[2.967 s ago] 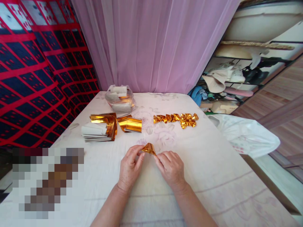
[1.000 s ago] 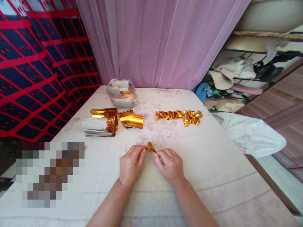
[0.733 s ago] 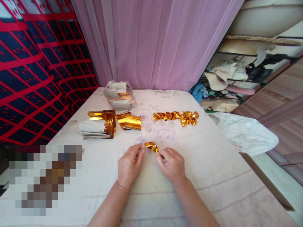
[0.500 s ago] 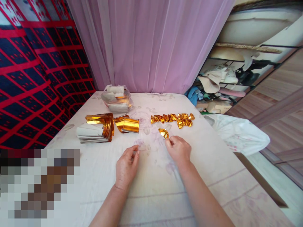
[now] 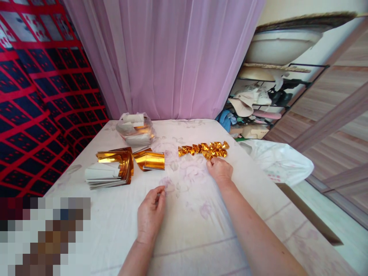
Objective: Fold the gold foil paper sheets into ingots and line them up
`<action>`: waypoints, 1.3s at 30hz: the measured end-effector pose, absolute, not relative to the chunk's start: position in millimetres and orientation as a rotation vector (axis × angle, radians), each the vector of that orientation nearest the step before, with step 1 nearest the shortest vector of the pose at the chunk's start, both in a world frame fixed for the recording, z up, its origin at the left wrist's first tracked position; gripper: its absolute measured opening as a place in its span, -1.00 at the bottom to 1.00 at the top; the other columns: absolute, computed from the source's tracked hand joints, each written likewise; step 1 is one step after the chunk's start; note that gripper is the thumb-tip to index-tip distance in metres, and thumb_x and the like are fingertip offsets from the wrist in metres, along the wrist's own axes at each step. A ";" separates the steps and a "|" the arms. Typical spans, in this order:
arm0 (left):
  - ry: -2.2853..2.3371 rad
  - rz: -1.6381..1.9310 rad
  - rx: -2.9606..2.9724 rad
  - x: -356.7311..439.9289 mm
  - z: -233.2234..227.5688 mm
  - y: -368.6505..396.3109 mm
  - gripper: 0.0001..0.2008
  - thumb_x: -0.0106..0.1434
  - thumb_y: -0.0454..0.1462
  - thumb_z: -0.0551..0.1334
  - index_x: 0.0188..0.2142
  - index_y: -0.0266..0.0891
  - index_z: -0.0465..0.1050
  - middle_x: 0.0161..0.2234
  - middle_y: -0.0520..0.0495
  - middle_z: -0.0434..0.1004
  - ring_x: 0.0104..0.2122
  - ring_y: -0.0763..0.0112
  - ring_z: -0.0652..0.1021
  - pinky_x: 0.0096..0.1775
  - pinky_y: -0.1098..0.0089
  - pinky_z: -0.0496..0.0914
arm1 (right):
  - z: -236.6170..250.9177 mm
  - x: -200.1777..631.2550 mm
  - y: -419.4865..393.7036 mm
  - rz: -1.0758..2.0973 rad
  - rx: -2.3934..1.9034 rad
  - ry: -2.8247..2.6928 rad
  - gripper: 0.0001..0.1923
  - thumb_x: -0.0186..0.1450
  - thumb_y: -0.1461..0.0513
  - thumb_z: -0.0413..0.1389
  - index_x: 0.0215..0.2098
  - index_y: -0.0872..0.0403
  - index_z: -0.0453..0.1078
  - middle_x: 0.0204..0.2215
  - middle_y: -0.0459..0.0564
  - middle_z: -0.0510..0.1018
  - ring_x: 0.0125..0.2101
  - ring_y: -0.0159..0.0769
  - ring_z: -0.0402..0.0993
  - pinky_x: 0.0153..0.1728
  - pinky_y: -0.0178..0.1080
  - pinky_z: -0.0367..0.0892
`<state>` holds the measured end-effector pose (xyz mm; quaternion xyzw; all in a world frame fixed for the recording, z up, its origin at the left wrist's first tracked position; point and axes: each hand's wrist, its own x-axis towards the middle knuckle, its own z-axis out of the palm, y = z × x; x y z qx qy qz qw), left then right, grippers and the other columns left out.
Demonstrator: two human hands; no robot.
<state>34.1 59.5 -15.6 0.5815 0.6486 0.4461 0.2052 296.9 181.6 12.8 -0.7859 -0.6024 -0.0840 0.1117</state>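
Observation:
My right hand point(image 5: 220, 169) is closed, its fingertips pinching a folded gold foil piece point(image 5: 209, 155) at the near side of a row of similar pieces. That row of folded gold foil pieces point(image 5: 195, 148) lies across the right half of the table, partly doubled at its right end. My left hand point(image 5: 151, 211) rests on the cloth, loosely curled, with a small gap between thumb and fingers and nothing visible in it. Ahead of it are a few loose gold foil sheets point(image 5: 153, 161). Further left lies a fanned stack of gold and white paper sheets point(image 5: 105, 172).
A clear plastic bag point(image 5: 135, 130) with more sheets stands at the table's back left. Pale flowered cloth covers the table point(image 5: 184, 218). A purple curtain point(image 5: 172, 57) hangs behind. To the right are a loaded shelf rack point(image 5: 261, 103) and a white bag point(image 5: 284, 161).
My right hand has moved forward, bringing the single gold foil piece up to the row. My left hand stays on the cloth, thumb and fingers slightly closer. The view has shifted a little.

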 end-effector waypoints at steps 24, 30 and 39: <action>1.698 1.474 1.345 31.6 -28.1 65.6 -0.66 0.28 -0.05 0.13 -0.15 -0.21 0.53 -0.33 -0.07 0.60 -0.45 0.38 0.56 -0.33 0.37 0.47 | -3.2 210.6 167.8 -0.154 -1.400 -2.278 -0.77 0.33 0.19 0.08 -0.11 0.01 0.53 -0.28 0.01 0.60 -0.21 -0.24 0.47 -0.17 -0.29 0.30; 1.662 1.519 1.341 32.1 -25.2 66.0 -0.69 0.28 -0.10 0.13 -0.17 -0.21 0.53 -0.35 -0.06 0.58 -0.44 0.38 0.56 -0.31 0.37 0.47 | -6.5 173.2 167.5 -0.036 -1.227 -2.346 -0.71 0.39 0.22 0.03 0.03 -0.03 0.47 -0.19 0.01 0.57 -0.16 -0.27 0.46 -0.15 -0.29 0.34; 1.638 1.515 1.330 32.8 -26.3 67.4 -0.70 0.29 -0.12 0.12 -0.15 -0.21 0.53 -0.32 -0.08 0.60 -0.42 0.37 0.56 -0.27 0.35 0.48 | -0.7 165.0 166.3 0.105 -1.278 -2.305 -0.80 0.36 0.27 0.08 -0.22 0.00 0.56 -0.28 0.00 0.61 -0.20 -0.25 0.49 -0.17 -0.28 0.33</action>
